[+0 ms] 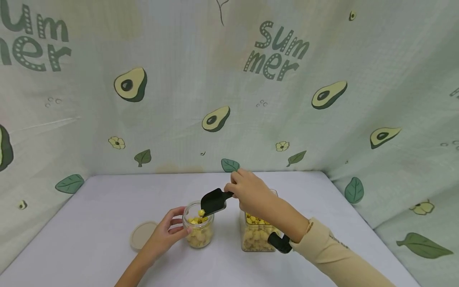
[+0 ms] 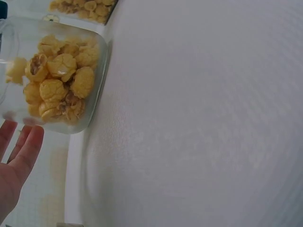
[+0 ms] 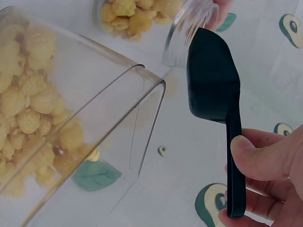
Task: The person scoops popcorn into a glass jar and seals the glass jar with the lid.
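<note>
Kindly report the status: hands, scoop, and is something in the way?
Left hand holds clear jar. Right hand grips black scoop, tilted at jar's mouth. Popcorn piece at scoop's lip. No obstruction seen.

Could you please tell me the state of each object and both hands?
Round jar: open, upright, partly filled with popcorn.
Square container: open, partly filled.
Black scoop: tilted down over the jar.
Pale lid: off, lying on the table.
Left hand: holds the jar.
Right hand: grips the scoop.
</note>
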Action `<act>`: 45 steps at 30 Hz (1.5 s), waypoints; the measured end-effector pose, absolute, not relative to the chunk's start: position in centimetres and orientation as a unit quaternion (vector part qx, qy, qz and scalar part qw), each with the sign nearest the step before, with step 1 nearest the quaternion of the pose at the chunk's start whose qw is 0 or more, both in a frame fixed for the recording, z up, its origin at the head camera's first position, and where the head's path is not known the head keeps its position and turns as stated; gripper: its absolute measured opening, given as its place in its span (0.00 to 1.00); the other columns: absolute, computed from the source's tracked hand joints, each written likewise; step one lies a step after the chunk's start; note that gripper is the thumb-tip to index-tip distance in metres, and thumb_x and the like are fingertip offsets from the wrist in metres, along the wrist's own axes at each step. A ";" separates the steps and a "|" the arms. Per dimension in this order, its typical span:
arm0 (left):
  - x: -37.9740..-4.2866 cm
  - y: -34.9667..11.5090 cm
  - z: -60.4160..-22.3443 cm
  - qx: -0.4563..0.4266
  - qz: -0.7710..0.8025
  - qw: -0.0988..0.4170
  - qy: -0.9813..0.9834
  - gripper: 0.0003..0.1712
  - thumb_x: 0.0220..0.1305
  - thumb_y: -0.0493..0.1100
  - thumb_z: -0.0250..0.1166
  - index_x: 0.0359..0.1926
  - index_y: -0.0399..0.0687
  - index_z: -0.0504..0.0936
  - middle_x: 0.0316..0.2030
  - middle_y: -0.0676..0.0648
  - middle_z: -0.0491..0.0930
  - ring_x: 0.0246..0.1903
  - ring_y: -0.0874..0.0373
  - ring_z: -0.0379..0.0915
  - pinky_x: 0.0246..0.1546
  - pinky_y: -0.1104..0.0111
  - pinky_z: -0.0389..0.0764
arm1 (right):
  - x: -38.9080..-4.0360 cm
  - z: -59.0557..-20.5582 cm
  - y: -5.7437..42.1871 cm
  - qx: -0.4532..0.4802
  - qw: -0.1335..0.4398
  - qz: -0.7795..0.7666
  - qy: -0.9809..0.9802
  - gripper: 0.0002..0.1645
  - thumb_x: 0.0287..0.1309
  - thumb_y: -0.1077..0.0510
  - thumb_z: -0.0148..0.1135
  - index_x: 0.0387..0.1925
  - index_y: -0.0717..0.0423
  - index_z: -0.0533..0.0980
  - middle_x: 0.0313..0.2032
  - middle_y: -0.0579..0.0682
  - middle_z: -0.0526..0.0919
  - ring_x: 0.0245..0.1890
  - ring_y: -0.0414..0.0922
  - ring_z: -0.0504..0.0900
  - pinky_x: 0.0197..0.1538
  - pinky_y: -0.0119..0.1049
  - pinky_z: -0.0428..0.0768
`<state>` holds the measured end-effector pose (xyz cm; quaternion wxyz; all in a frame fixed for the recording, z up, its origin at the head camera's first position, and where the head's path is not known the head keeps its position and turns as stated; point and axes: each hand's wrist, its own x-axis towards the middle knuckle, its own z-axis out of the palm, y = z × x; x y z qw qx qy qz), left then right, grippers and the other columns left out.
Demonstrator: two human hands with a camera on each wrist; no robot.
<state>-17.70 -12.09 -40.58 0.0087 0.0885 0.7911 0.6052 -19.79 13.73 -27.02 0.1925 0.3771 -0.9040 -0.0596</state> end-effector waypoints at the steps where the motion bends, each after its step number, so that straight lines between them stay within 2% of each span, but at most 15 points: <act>1: -17.7 -12.1 -40.6 0.090 0.606 0.009 0.790 0.34 0.54 0.41 0.68 0.61 0.45 0.66 0.62 0.43 0.65 0.55 0.50 0.66 0.52 0.71 0.76 | -19.8 -27.0 13.7 0.376 0.194 -0.062 -0.904 0.15 0.49 0.62 0.67 0.41 0.46 0.80 0.33 0.45 0.73 0.34 0.42 0.67 0.39 0.33 0.72; 18: -17.7 -12.2 -40.6 0.095 0.607 0.003 0.789 0.34 0.54 0.41 0.68 0.61 0.45 0.66 0.61 0.43 0.65 0.55 0.50 0.66 0.53 0.69 0.76 | -19.6 -27.0 14.1 0.381 0.214 -0.050 -0.898 0.17 0.47 0.65 0.68 0.41 0.48 0.80 0.32 0.46 0.72 0.34 0.43 0.67 0.38 0.33 0.72; 34: -17.7 -12.4 -40.4 0.093 0.604 0.009 0.792 0.35 0.55 0.42 0.68 0.62 0.45 0.65 0.62 0.43 0.65 0.55 0.50 0.66 0.54 0.67 0.76 | -19.7 -27.4 15.6 0.336 0.170 0.079 -0.923 0.13 0.53 0.66 0.64 0.41 0.50 0.80 0.33 0.44 0.73 0.36 0.41 0.68 0.35 0.30 0.73; 45: -17.7 -12.4 -40.4 0.097 0.606 0.010 0.790 0.34 0.55 0.42 0.68 0.62 0.45 0.65 0.62 0.43 0.65 0.55 0.51 0.66 0.54 0.67 0.75 | -19.9 -27.4 18.1 0.329 0.169 0.151 -0.917 0.12 0.55 0.66 0.62 0.41 0.52 0.80 0.35 0.45 0.74 0.39 0.42 0.69 0.36 0.31 0.74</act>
